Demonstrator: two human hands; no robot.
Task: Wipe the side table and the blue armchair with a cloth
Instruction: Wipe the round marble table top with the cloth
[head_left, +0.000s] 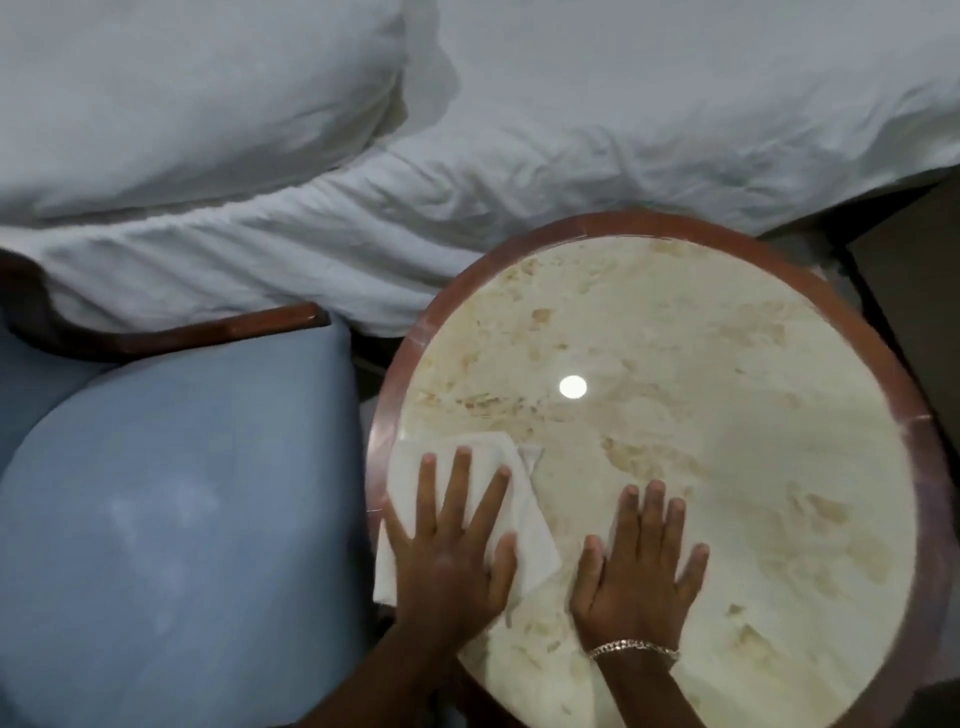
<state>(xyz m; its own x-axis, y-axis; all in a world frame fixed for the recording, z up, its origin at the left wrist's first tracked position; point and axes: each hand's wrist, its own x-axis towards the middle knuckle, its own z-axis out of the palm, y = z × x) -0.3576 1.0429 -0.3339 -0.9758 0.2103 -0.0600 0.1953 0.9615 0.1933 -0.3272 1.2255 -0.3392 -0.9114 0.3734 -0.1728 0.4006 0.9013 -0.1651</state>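
Head view: a round bench (675, 332) fills the right half of the scene, its pale marbled top ringed by a reddish wooden rim, with a bright round spot of reflected light (573, 387) near its middle. A white cloth (530, 525) lies on the near-left part of the top, its left edge reaching over the rim. The left hand (452, 545) lies flat on the cloth, palm down, fingers (460, 483) spread wide and straight; it presses the cloth to the top rather than gripping it. Just to its right, the right hand (636, 571) rests flat on the bare marble, palm down, fingers (652, 514) stretched out and slightly apart, with nothing in it. Its thumb lies close to the cloth's right edge. A silvery chain bracelet (634, 649) circles the right wrist.

Left of the bench stands the blue armchair (171, 509), its rounded seat cushion close against the bench's rim. A dark wooden armrest (208, 330) curves along the chair's far side. Beyond both, across the far part of the scene, is a bed (623, 130) in rumpled white sheets, with a white pillow (182, 93) at the far left. The sheets hang down to just behind the bench's far rim.
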